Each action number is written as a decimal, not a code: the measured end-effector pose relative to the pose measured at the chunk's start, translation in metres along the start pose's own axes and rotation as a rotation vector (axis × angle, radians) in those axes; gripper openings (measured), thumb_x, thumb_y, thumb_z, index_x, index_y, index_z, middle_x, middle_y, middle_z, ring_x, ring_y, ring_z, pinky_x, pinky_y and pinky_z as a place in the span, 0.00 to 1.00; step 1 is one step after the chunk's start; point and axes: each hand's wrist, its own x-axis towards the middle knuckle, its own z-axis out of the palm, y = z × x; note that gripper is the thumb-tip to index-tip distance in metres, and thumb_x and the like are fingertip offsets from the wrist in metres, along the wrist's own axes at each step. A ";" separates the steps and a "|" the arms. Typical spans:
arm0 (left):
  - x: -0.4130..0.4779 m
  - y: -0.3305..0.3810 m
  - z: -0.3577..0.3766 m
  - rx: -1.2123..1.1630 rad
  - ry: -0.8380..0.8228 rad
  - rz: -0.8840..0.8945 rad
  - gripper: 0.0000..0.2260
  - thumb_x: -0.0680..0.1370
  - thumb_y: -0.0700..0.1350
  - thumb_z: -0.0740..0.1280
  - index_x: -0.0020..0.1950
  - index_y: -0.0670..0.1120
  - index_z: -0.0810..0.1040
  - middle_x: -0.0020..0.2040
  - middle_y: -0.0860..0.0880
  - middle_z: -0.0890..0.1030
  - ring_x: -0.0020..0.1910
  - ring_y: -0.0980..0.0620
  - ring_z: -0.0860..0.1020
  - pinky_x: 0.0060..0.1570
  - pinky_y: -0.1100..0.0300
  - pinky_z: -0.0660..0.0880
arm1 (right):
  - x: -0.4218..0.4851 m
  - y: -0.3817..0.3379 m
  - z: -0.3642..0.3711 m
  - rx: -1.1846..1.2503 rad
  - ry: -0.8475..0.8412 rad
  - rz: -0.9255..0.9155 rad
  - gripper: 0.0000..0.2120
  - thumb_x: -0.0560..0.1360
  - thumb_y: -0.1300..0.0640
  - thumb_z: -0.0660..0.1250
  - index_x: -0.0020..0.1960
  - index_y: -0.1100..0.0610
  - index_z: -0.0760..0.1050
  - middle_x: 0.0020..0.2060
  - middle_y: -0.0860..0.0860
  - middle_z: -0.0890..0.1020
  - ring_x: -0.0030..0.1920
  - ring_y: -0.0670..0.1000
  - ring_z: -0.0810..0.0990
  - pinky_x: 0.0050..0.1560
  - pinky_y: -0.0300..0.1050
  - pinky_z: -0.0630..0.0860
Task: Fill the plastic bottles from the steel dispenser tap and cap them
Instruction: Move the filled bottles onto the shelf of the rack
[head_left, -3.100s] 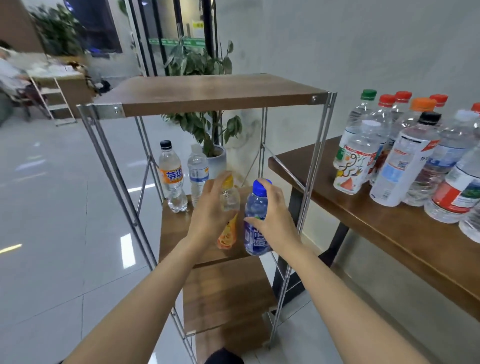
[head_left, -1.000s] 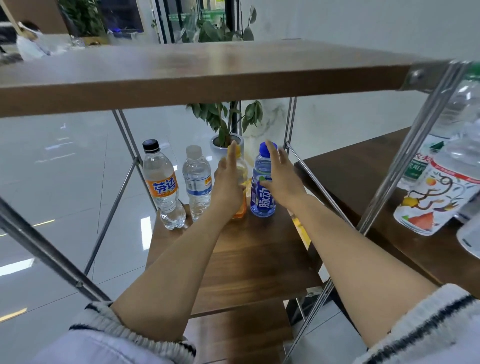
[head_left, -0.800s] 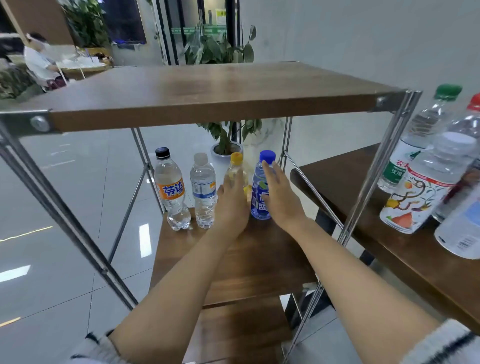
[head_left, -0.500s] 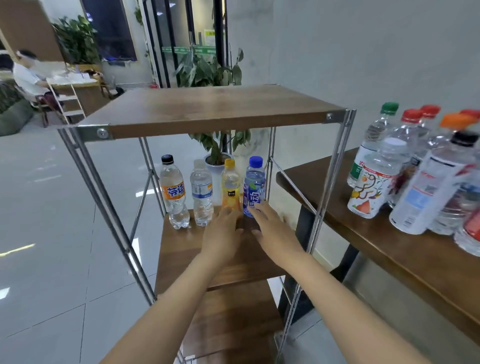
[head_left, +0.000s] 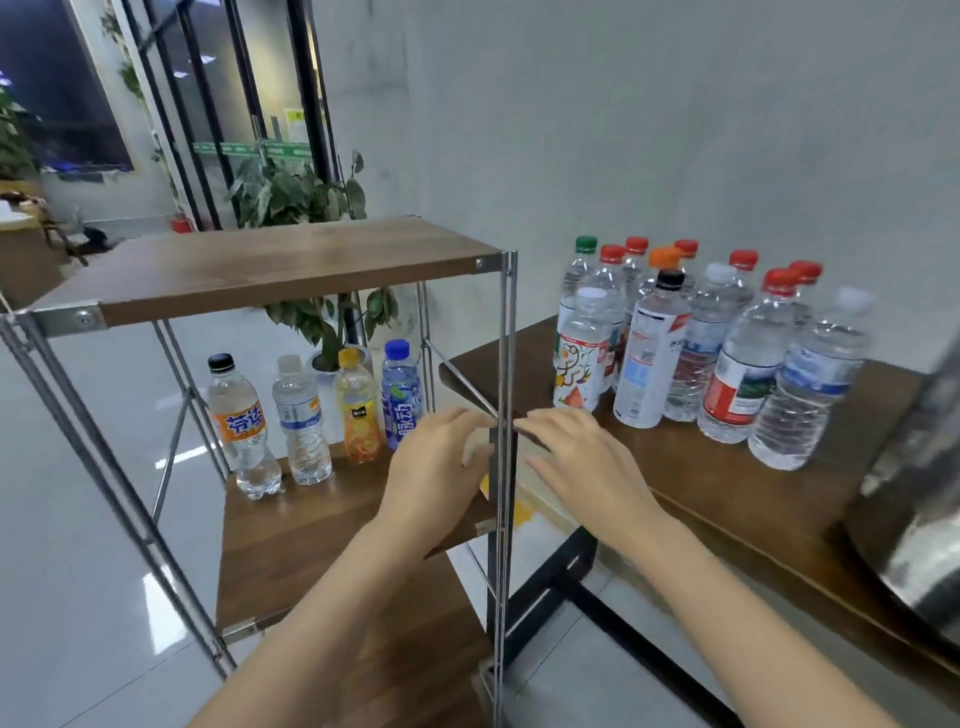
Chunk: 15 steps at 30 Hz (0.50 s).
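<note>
Four capped plastic bottles stand upright in a row at the back of the rack's middle shelf (head_left: 291, 525). From the rack's left side they are the black-capped bottle (head_left: 240, 423) with an orange label, the white-capped bottle (head_left: 301, 415) with a blue label, the yellow-capped bottle (head_left: 358, 413) with orange print, and the blue bottle (head_left: 400, 397). They stand close together, the last two nearly touching.

A cluster of bottles (head_left: 737, 358), all capped and mostly clear with red caps, stands on the bench (head_left: 701, 488) just right of the rack. The steel dispenser (head_left: 924, 509) sits on the same bench farther right of the rack. It is blurred and cut off by the picture's edge.

The left hand (head_left: 441, 467) hovers over the right end of the middle shelf, just inside the rack's front right post (head_left: 503, 364). Its fingers are relaxed and slightly apart, they hold nothing, and the hand is near the blue bottle but not touching it. The right hand (head_left: 576, 452) hovers just outside that post, above the bench's near edge, with its fingers loosely spread and empty.

The wooden top shelf (head_left: 270, 265) caps the rack, and a potted plant (head_left: 311, 197) stands behind it.
</note>
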 end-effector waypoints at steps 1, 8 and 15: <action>0.005 0.009 0.002 -0.018 0.003 0.023 0.12 0.79 0.44 0.69 0.62 0.49 0.80 0.57 0.51 0.81 0.54 0.49 0.78 0.55 0.51 0.77 | -0.003 0.007 -0.010 -0.016 0.014 0.023 0.19 0.81 0.53 0.65 0.71 0.51 0.72 0.67 0.47 0.75 0.70 0.50 0.68 0.67 0.45 0.68; 0.066 0.068 0.022 -0.041 -0.003 0.170 0.14 0.80 0.46 0.67 0.65 0.50 0.78 0.63 0.52 0.79 0.63 0.51 0.74 0.61 0.52 0.73 | 0.011 0.062 -0.063 -0.099 0.109 0.206 0.22 0.82 0.52 0.62 0.75 0.49 0.66 0.74 0.48 0.66 0.73 0.51 0.62 0.64 0.49 0.71; 0.144 0.090 0.056 0.042 -0.020 0.201 0.17 0.80 0.45 0.66 0.70 0.49 0.74 0.69 0.49 0.75 0.66 0.47 0.72 0.57 0.53 0.72 | 0.055 0.107 -0.077 -0.178 0.217 0.342 0.29 0.80 0.55 0.67 0.77 0.50 0.59 0.78 0.53 0.57 0.75 0.58 0.59 0.61 0.56 0.75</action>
